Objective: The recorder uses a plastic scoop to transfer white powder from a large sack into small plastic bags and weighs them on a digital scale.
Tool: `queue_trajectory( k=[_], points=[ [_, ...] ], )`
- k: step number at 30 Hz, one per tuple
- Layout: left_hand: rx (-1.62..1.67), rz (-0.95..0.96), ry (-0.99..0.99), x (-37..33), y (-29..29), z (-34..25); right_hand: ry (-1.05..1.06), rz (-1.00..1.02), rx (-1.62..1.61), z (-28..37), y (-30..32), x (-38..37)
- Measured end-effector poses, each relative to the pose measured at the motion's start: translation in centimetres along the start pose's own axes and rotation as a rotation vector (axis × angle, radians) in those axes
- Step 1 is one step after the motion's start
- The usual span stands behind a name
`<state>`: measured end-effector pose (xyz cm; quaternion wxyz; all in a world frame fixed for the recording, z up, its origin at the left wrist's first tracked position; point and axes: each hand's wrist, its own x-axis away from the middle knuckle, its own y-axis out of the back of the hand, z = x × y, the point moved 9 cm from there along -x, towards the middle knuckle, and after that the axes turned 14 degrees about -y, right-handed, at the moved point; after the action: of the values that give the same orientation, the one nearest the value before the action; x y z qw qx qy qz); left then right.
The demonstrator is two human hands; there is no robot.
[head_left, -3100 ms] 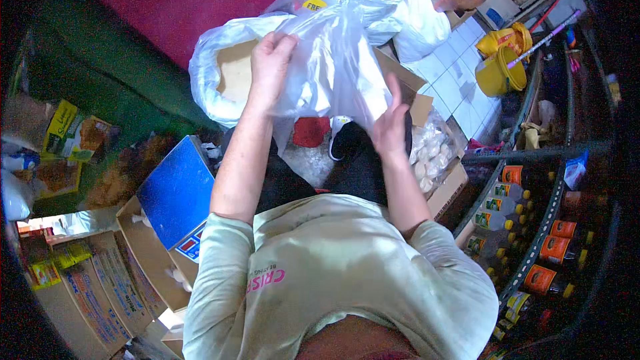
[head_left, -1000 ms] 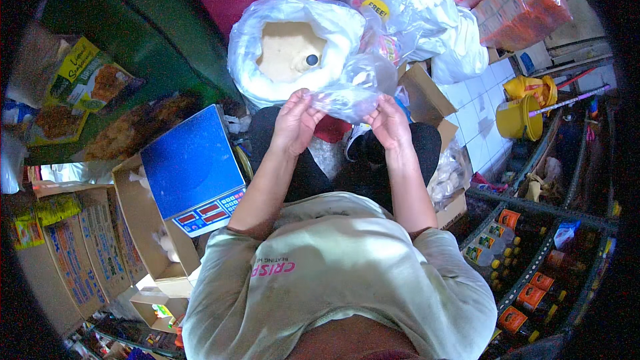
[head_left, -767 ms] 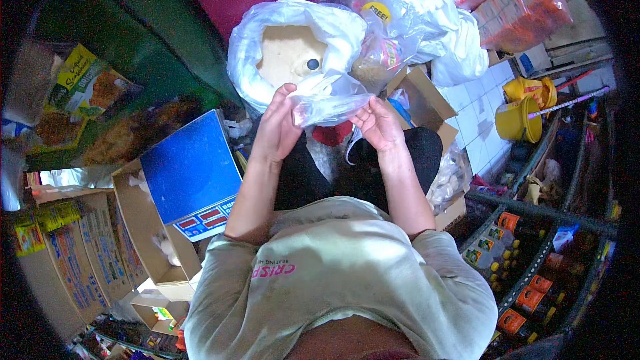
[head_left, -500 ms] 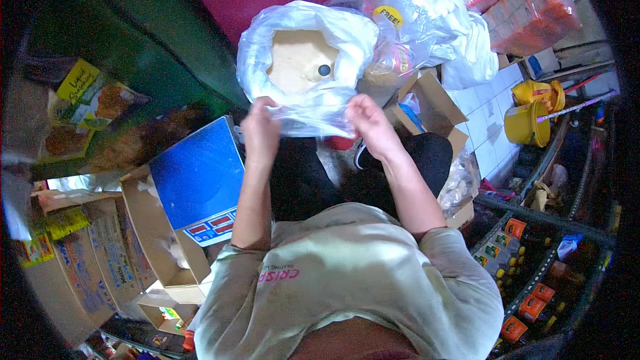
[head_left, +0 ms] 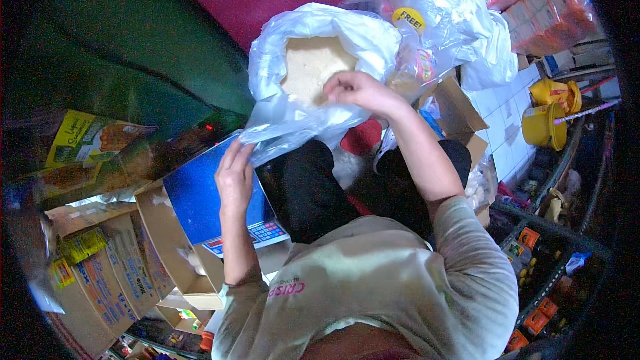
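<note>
L hand [head_left: 235,170] is closed, fingers pinching one end of a thin clear plastic bag [head_left: 283,130]; the bag stretches up & R from there to just under the R hand [head_left: 358,92]. R hand has curled fingers, over the near side of an open white plastic sack [head_left: 270,53], fingertips blurred against the pale powdery fill [head_left: 315,63]; can't tell if it grips anything. Sack's mouth is beyond L hand, up & R of it. Blue-topped digital scale [head_left: 197,193] w/ keypad is just below L hand, partly behind that forearm. Red item [head_left: 362,137] is just below R hand; open cardboard box [head_left: 467,110] to its R; yellow bucket [head_left: 541,127] well R, on white floor tiles [head_left: 507,117].
</note>
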<state>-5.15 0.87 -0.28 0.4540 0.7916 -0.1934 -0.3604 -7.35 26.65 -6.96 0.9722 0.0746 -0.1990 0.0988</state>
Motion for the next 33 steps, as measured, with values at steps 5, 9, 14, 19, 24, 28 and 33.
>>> queue_trajectory(
  k=[5, 9, 14, 19, 24, 28, 33],
  points=[
    [-0.022, 0.051, 0.064, 1.2, 0.1, -0.1, -0.425, -0.205, 1.389, -4.9, -0.1, -7.9],
    [0.012, 0.080, 0.222, 1.8, 0.0, 1.0, -0.597, 0.017, 1.726, -8.4, -0.4, -10.3],
    [0.043, 0.052, 0.248, 2.3, 0.3, 2.8, -0.263, -0.334, 1.940, -8.0, 2.0, -12.4],
    [-0.047, -0.086, 0.015, 1.6, 1.4, 2.5, -0.331, -0.355, 1.293, -4.5, 6.8, -11.2],
    [0.051, -0.024, 0.088, 0.7, -0.2, 2.1, -0.402, -0.361, 1.179, -6.7, 6.2, -14.6],
    [0.023, -0.052, 0.019, 0.1, -0.7, 1.2, -0.479, -0.510, 1.310, -7.0, 4.8, -16.1],
    [0.101, -0.026, 0.138, 1.2, -0.4, 2.4, -0.432, -0.509, 1.086, -7.4, 6.4, -13.8]
  ],
)
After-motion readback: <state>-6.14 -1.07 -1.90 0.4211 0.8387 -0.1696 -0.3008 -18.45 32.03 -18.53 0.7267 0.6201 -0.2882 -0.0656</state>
